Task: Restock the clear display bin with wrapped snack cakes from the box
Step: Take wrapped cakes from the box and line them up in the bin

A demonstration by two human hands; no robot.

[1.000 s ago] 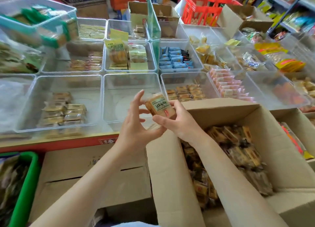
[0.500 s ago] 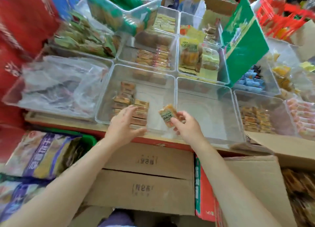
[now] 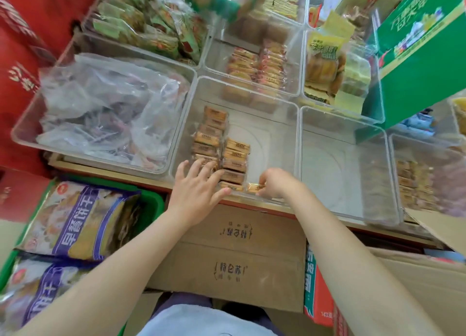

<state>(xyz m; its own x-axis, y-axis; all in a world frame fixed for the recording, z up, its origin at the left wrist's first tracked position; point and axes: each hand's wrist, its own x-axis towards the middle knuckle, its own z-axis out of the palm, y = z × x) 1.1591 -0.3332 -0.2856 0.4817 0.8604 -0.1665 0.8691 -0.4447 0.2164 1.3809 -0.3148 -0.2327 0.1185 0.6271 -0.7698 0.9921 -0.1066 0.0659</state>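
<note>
The cake [image 3: 255, 187] lies at the bin's [image 3: 277, 133] near wall, long axis left-right, beside the rows [image 3: 222, 149]. My right hand [image 3: 276, 184] pinches it; my left hand [image 3: 199, 186], fingers spread, rests on the rows. Label too blurred to read. The carton [image 3: 232, 250] below bears printed characters.

A wooden tabletop [image 3: 108, 170] with a red front edge carries a close grid of clear plastic bins, their walls touching. In the near row, from the left: a bin of crumpled clear bags [image 3: 106, 108], the display bin [image 3: 282, 123] with two short rows of wrapped snack cakes [image 3: 222, 146] on its left side, a bare bin [image 3: 343, 164], and a bin of small tan packets [image 3: 416, 184]. Behind them stand a bin of green packets [image 3: 141, 25], a bin of orange biscuits [image 3: 254, 65] and a bin of yellow bags [image 3: 325, 65].
</note>
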